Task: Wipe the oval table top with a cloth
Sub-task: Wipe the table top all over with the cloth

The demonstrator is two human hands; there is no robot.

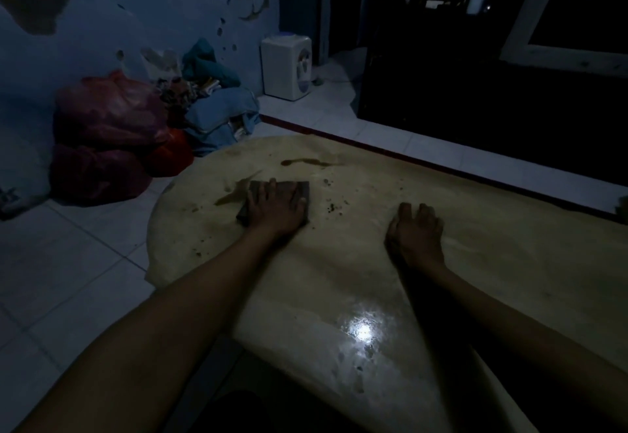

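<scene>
The oval table top [356,262] is pale yellow and low, dim-lit, with a bright light reflection near its front. Brown liquid smears [306,162] and dark crumbs [334,206] lie on its far left part. My left hand [277,206] presses flat on a dark folded cloth [302,187], whose edges show around the fingers. My right hand [416,232] rests on the table to the right, fingers curled loosely, holding nothing.
Red plastic bags [108,136] and a pile of blue clothes [221,113] sit on the tiled floor beyond the table's left end. A white water dispenser [287,67] stands by the wall. Dark furniture [475,92] fills the far right.
</scene>
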